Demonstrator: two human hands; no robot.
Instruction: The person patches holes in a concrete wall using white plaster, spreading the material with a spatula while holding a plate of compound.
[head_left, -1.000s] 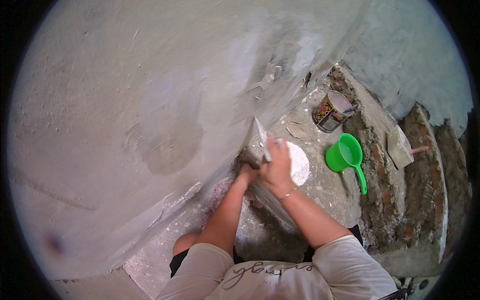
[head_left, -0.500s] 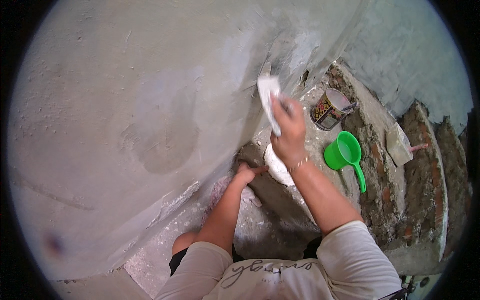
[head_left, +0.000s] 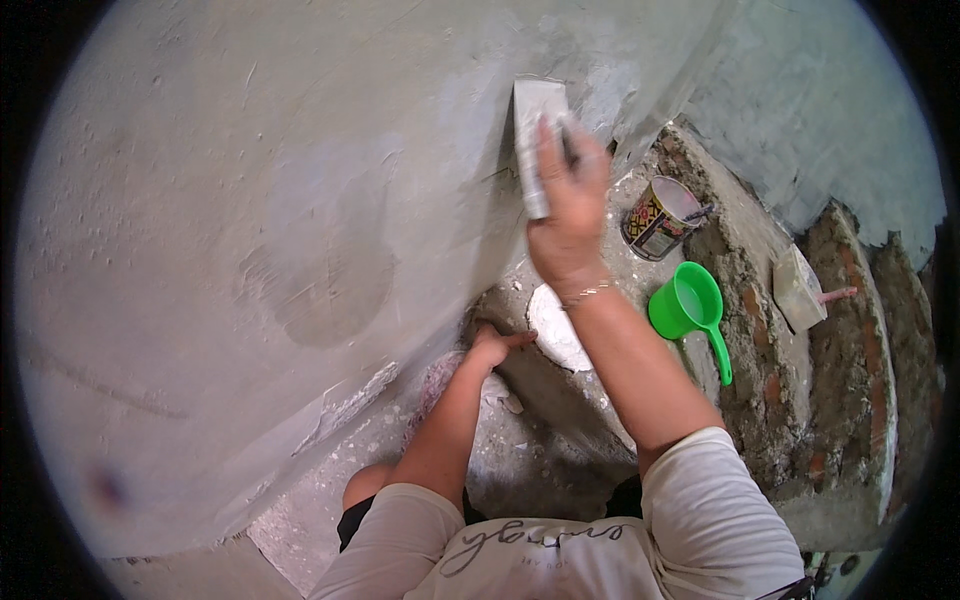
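Note:
My right hand [head_left: 575, 195] is wrapped round the handle of a plastering trowel [head_left: 535, 110]. The trowel's long, pale blade lies close against the grey wall [head_left: 330, 150]; I cannot tell whether its whole face touches. My left hand [head_left: 492, 345] rests on the edge of a concrete step [head_left: 540, 390], holding nothing, fingers apart. One finger points toward a round white mass [head_left: 556, 330], like wet putty, partly hidden by my right forearm. A pinkish cloth [head_left: 435, 385] lies below my left hand, at the foot of the wall.
On the step to the right stand a patterned paint can [head_left: 655, 228] and a green dipper [head_left: 686, 300] with a long handle. A squarish pale tool with a reddish handle [head_left: 798, 290] lies farther right on rough brick steps [head_left: 840, 380].
My right hand has moved the trowel up along the wall, and its blade now faces me more fully. The left hand stays in place.

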